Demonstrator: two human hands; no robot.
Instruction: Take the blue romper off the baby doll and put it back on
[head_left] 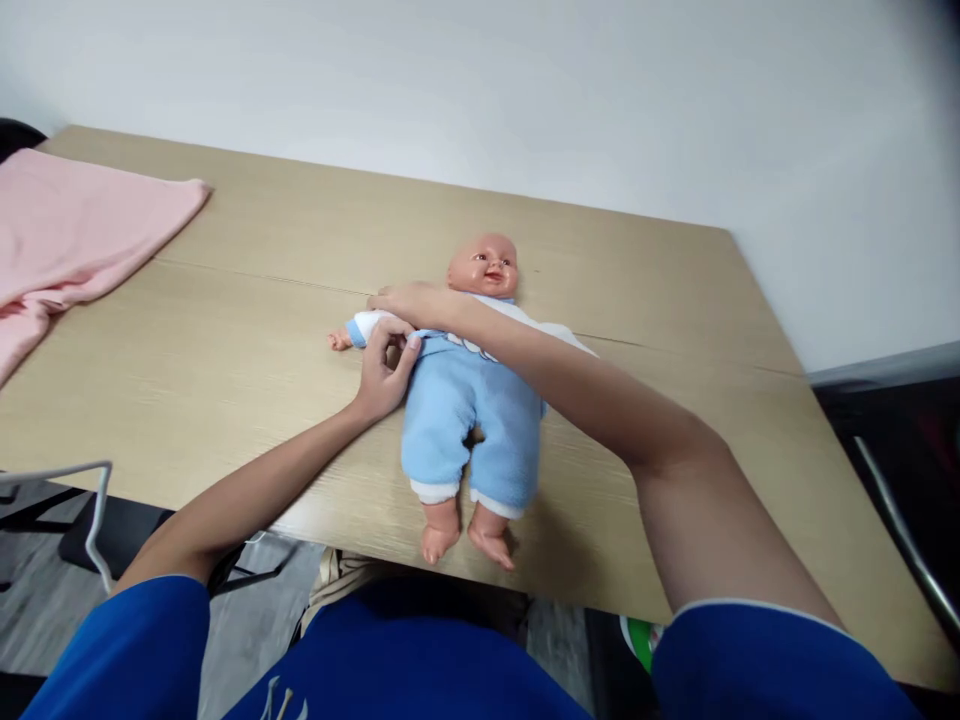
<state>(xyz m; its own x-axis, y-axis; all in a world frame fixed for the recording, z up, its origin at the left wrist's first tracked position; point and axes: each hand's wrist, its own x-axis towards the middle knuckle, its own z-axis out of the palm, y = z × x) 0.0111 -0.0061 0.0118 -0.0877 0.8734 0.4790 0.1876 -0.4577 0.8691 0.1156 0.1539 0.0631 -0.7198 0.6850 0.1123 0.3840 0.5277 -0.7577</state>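
Note:
A baby doll (471, 400) in a light blue and white romper lies on its back on the wooden table (225, 330), head away from me, bare feet at the near edge. My left hand (384, 370) pinches the romper fabric at the doll's left-side shoulder, fingers closed on it. My right arm crosses over the doll's chest, and my right hand (409, 300) rests on the same white sleeve, fingers curled over the doll's outstretched arm.
A pink cloth (67, 230) lies on the table's far left corner. A white wire hanger (94, 510) pokes up at the left, off the near edge. A white wall stands behind the table. A dark chair frame (900, 520) is at the right.

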